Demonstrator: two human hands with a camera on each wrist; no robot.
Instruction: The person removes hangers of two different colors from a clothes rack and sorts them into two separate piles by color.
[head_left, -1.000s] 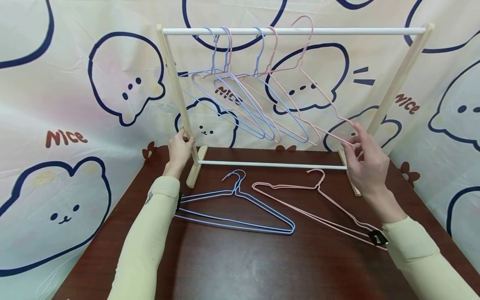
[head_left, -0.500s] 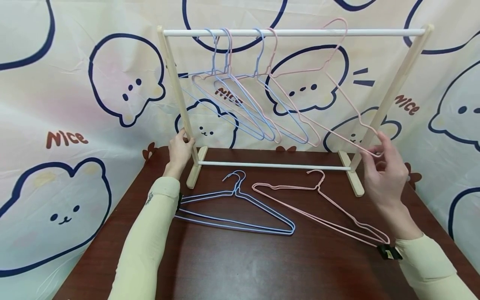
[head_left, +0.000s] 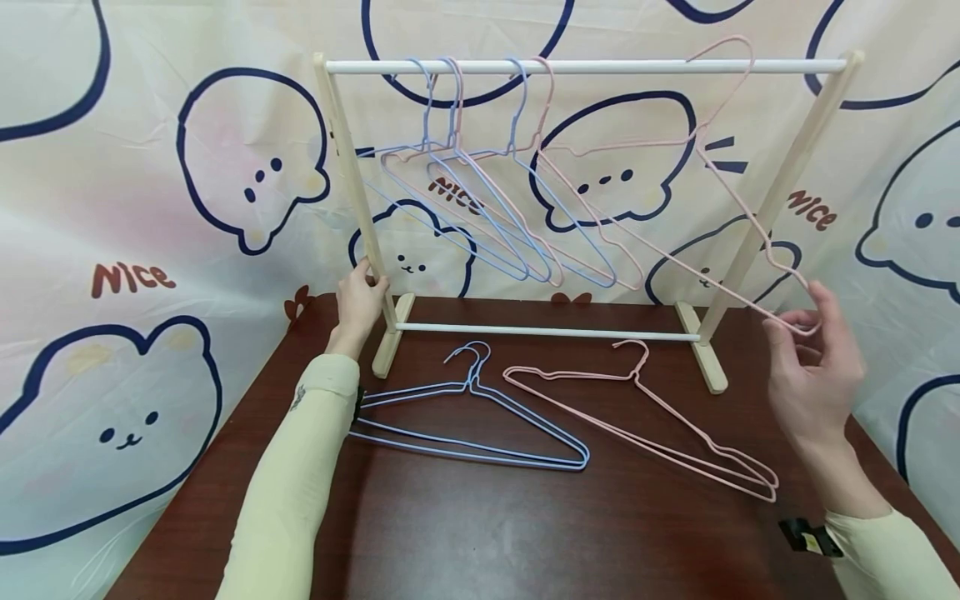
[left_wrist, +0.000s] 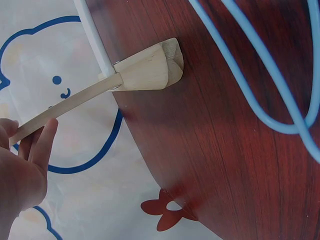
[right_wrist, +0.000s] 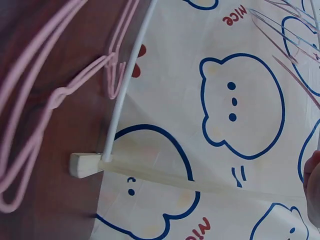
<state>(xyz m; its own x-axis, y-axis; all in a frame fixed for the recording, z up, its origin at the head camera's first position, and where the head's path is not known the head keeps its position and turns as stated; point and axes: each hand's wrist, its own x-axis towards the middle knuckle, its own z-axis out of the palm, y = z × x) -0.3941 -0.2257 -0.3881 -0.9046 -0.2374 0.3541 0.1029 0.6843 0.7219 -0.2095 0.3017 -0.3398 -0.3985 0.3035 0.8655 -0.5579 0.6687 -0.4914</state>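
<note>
I see my right hand (head_left: 813, 371) out past the right end of the rack (head_left: 585, 65), its grip pinching the lower corner of a pink hanger (head_left: 720, 167) between thumb and fingertips. That hanger's hook sits at the white top rail near the right upright, and its frame slants down and to the right, well clear of the others. In the right wrist view only the edge of the hand shows, so the pinch reads from the head view alone.

My left hand (head_left: 358, 302) is at the left wooden post (head_left: 352, 183), low down near its foot — fingers wrapped round the post, grip closed on it. The left wrist view shows the fingers lying against the slanted wood.

Four more hangers (head_left: 487, 167), blue and pink in turn, hang bunched on the left half of the rail. On the dark red bench (head_left: 480, 533) lie a blue hanger (head_left: 480, 417) in front of the rack's lower rail and a second pink hanger (head_left: 660, 425) just to its right, the two apart. A cloth with cartoon bears (head_left: 150, 208) hangs behind everything
</note>
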